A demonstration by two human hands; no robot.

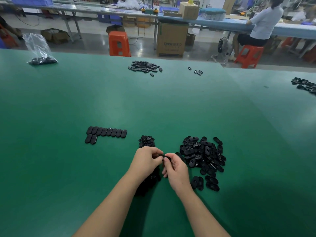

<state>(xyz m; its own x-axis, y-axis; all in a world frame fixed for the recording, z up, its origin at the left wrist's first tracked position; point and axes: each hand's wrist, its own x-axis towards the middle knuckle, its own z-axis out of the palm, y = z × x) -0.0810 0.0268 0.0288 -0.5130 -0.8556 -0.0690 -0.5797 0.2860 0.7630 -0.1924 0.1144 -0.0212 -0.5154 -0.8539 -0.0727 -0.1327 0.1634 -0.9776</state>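
Black oval piece (pixel 166 157) is sitting between both hands just above the near middle of the green counter (pixel 153 103). The left hand (pixel 147 161) is pinching its left end with curled fingers, and the right hand (pixel 176 170) is gripping its right end, thumb on top.

A heap of oval shells (pixel 203 154) is crowding in just beside the right hand, with a few loose shells (pixel 205 183) lying near the right wrist. A small pile of tiny parts (pixel 146 141) is lying just beyond the left knuckles, and a dark pile (pixel 148 183) is showing under the left wrist.

A neat row of closed ovals (pixel 106 134) is lying well off to the left. Bare green is stretching wide beyond the hands and to the near left. A far pile (pixel 145 67), a few rings (pixel 196 71) and a plastic bag (pixel 40 50) are sitting near the far edge, and another pile (pixel 306 85) is lying at the right edge of the view.
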